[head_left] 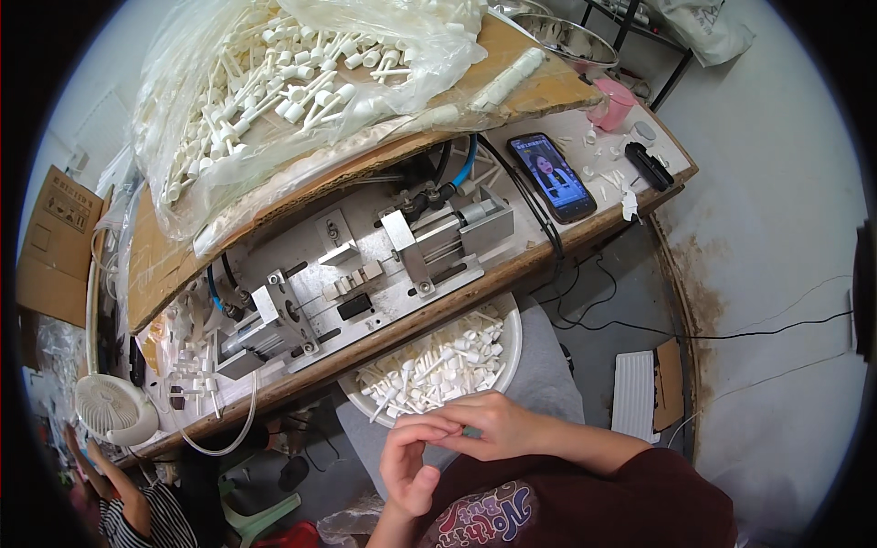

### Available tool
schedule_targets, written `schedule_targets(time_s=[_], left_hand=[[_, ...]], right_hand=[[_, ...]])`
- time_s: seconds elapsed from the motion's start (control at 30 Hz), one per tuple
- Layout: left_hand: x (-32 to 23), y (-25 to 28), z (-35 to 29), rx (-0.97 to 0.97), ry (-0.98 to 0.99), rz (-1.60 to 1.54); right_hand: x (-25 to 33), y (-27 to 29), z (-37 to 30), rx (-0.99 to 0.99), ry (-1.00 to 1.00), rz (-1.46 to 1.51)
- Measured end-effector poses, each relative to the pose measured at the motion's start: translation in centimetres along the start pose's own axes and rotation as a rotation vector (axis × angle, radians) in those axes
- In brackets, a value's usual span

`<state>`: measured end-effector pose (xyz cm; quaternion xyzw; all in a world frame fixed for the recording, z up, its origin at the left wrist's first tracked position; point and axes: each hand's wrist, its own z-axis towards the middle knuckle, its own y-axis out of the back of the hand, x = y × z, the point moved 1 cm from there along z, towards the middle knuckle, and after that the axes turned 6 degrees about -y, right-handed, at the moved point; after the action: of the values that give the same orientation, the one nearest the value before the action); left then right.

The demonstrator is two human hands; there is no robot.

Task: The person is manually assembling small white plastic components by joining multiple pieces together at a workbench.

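Note:
My left hand (410, 464) is raised in front of my shirt, its fingers bent and its thumb standing apart; no object shows in it. My right hand (496, 426) meets it, with its fingers reaching over the left fingertips and a small gap above its thumb. I see nothing held there. Just beyond both hands, a round white basin (515, 352) rests on grey cloth over my lap. It is heaped with small white plastic parts (429, 370), shaped like stems with wider cylindrical heads.
Past the basin, a metal clamping fixture (352, 283) with two cylinders is mounted on the workbench (585, 228). Above it, cardboard (521, 100) carries a plastic bag (438, 55) of similar white parts. A phone (553, 178) lies right; a white fan (114, 408) stands left. Another person's arm (128, 484) shows lower left.

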<state>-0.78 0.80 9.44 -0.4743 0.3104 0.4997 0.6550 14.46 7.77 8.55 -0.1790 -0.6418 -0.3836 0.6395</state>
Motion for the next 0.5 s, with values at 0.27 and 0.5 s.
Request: schedule_targets(time_s=[0.27, 0.5], left_hand=[[-1.2, 0.1, -0.2, -0.082, -0.034, 0.071], [-1.9, 1.8, -0.4, -0.191, -0.132, 0.385]], right_hand=[[1.2, -0.2, -0.3, 0.066, 0.034, 0.03], [2.4, 1.8, 0.6, -0.03, -0.015, 0.002]])
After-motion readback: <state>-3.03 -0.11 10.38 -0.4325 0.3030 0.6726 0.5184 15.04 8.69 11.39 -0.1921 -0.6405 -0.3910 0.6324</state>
